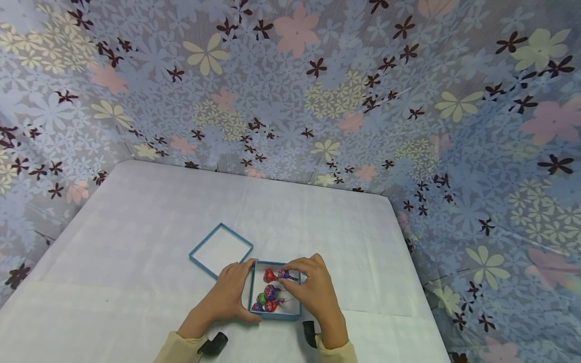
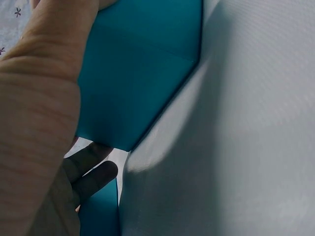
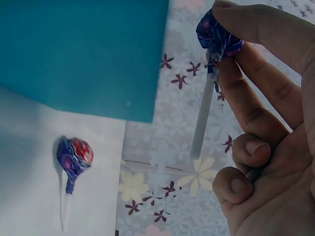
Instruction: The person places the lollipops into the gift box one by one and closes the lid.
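right hand (image 1: 315,287) has its fingers pinched on a crinkly-wrapped, round-headed lollipop (image 3: 210,38), over the squarish blue box (image 1: 281,317); left hand (image 1: 229,292) fingers clamped on the box's smooth side

The box (image 1: 278,317) is blue, white inside; lollipops (image 1: 270,292) in it wear red, purple and green. Under it the tablecloth (image 1: 136,227) is white; beyond it, the backdrop (image 1: 281,85) is flowered in blue, pink, yellow and maroon.
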The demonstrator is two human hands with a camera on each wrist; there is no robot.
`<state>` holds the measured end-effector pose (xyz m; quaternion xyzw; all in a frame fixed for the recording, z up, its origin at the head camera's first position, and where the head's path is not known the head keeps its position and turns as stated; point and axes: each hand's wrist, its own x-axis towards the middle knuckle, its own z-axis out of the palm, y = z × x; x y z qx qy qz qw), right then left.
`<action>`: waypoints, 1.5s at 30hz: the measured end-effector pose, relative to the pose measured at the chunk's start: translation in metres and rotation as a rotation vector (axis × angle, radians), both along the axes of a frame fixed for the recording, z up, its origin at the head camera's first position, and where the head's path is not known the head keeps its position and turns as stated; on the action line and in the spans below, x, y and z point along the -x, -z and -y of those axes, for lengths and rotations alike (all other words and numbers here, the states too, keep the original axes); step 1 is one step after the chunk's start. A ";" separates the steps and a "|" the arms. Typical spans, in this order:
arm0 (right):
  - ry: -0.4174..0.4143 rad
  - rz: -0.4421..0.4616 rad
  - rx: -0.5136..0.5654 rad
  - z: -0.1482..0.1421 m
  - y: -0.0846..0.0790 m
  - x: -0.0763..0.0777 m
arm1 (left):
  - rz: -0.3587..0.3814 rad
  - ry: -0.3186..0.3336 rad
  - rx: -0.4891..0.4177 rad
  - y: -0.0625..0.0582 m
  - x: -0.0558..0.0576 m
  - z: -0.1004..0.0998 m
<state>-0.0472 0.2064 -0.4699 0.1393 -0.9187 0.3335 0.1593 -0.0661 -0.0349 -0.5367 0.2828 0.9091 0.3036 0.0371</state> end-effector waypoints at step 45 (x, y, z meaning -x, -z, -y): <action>-0.086 0.023 -0.046 0.018 0.019 0.003 | -0.048 0.006 -0.008 0.001 0.001 0.000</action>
